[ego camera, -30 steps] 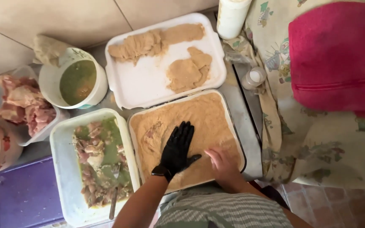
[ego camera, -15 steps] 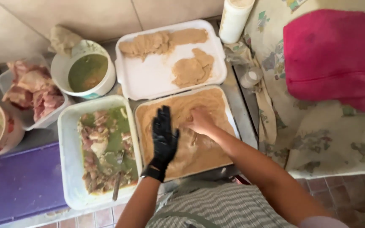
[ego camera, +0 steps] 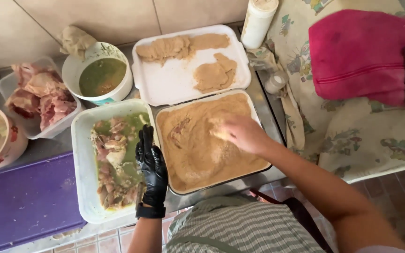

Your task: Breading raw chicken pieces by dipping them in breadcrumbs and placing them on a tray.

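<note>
two hands (ego camera: 152, 161), three trays (ego camera: 81, 140)

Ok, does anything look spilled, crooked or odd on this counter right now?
Nothing is spilled or tipped. One oddity: only the left hand wears a black glove, over the marinade tray, while the bare right hand presses into the crumb tray.

Right hand (ego camera: 242, 133) blurred, grip unclear; purple board (ego camera: 24, 206) cut off
</note>
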